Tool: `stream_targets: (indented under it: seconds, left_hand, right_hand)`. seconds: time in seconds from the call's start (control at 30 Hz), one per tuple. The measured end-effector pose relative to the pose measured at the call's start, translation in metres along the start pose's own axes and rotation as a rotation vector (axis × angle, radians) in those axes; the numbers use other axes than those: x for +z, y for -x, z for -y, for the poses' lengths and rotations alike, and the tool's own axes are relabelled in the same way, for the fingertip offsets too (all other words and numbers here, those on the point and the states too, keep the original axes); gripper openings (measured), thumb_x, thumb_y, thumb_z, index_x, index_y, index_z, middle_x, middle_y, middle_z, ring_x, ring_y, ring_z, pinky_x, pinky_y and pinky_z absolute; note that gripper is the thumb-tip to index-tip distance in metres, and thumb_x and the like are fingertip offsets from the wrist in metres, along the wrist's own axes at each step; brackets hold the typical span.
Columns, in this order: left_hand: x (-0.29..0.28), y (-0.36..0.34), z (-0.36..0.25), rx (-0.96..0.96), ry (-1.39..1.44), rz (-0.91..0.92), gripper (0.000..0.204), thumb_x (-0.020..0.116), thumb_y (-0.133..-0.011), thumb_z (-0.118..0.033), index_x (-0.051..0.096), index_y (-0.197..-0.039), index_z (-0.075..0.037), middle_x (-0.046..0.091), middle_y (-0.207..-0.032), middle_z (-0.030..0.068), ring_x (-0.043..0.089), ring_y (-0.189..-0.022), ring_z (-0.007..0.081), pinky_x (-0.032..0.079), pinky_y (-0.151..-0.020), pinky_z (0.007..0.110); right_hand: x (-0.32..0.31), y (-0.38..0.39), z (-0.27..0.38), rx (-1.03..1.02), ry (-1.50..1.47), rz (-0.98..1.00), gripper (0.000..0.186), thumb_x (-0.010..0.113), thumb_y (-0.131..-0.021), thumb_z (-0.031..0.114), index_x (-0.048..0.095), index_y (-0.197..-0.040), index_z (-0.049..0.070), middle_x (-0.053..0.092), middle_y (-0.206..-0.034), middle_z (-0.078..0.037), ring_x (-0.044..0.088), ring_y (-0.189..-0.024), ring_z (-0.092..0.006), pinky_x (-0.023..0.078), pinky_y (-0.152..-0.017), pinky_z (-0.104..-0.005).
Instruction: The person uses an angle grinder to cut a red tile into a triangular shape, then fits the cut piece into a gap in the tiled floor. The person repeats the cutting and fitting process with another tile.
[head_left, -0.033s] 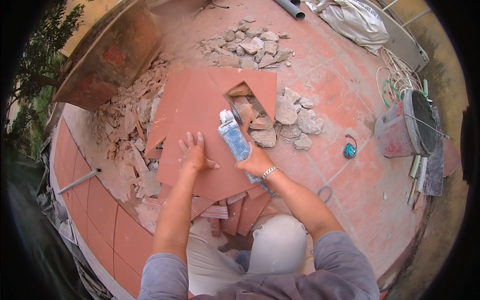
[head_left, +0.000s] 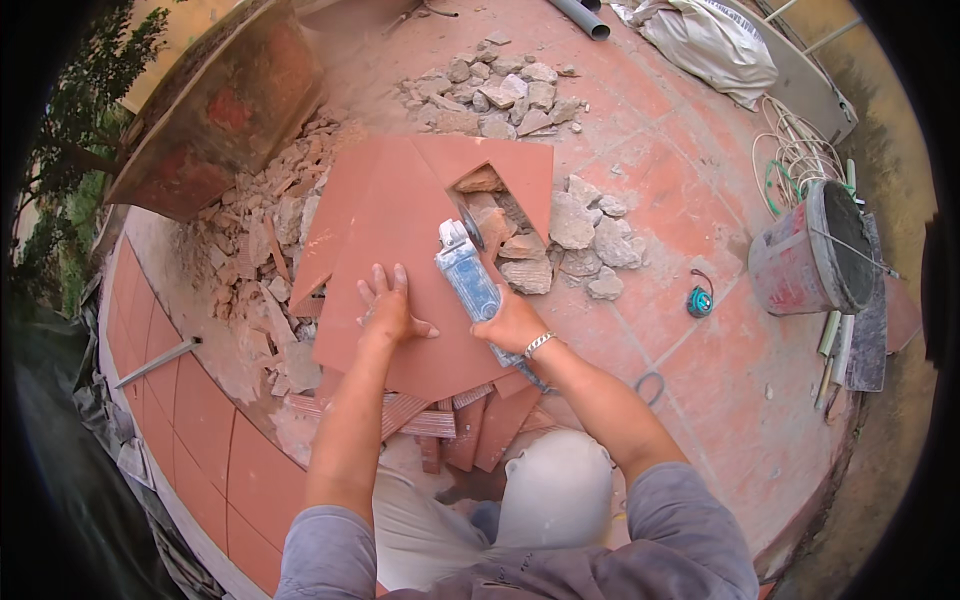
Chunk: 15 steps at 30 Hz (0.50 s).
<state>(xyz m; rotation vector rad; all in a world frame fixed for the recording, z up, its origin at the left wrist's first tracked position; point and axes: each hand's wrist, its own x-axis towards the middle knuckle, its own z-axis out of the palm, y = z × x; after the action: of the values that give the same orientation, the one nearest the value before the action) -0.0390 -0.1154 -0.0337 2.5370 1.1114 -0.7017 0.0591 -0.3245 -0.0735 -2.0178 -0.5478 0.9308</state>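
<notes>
A large red tile (head_left: 370, 220), with a notch cut out at its upper right, lies on a stack of broken tiles (head_left: 500, 430). My left hand (head_left: 390, 315) presses flat on it, fingers spread. In my right hand (head_left: 510, 322) is a dusty blue angle grinder (head_left: 466, 268) with a pale head, its disc at the tile's cut edge beside the notch. Chunks of rubble (head_left: 524, 275) show through and around the notch. Whether the disc is spinning I cannot tell.
Rubble piles (head_left: 490, 95) lie ahead and left, beside a slanted stained slab (head_left: 220, 110). On the right are a mortar bucket (head_left: 805, 250), coiled hose (head_left: 790, 150) and teal tape measure (head_left: 700, 300). Grey pipes (head_left: 580, 20) and a white sack (head_left: 700, 50) lie beyond.
</notes>
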Motion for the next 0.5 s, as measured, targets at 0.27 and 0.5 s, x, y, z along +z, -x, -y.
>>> stream_targets:
  seconds: [0.27,0.5]
  left_hand:
    - [-0.003,-0.004,-0.002,0.024,0.009,-0.028,0.150,0.106,-0.051,-0.034,0.017,-0.171,-0.018,0.000,-0.178,0.0181,0.004,-0.160,0.0534,0.038,-0.110,0.082]
    - [-0.004,-0.004,-0.004,0.006,-0.001,-0.027,0.149,0.106,-0.051,-0.034,0.017,-0.170,-0.019,0.001,-0.178,0.0177,0.004,-0.160,0.0534,0.038,-0.110,0.082]
  right_hand:
    - [-0.001,-0.003,-0.002,-0.012,-0.007,-0.005,0.090,0.081,-0.071,0.035,0.050,-0.140,-0.013,0.070,-0.122,-0.034,0.070,-0.115,-0.0429,0.055,-0.098,-0.0433]
    - [0.002,-0.001,-0.010,-0.026,0.004,-0.024,0.088,0.082,-0.071,0.034,0.051,-0.138,-0.013,0.070,-0.119,-0.034,0.071,-0.113,-0.0408,0.056,-0.097,-0.0415]
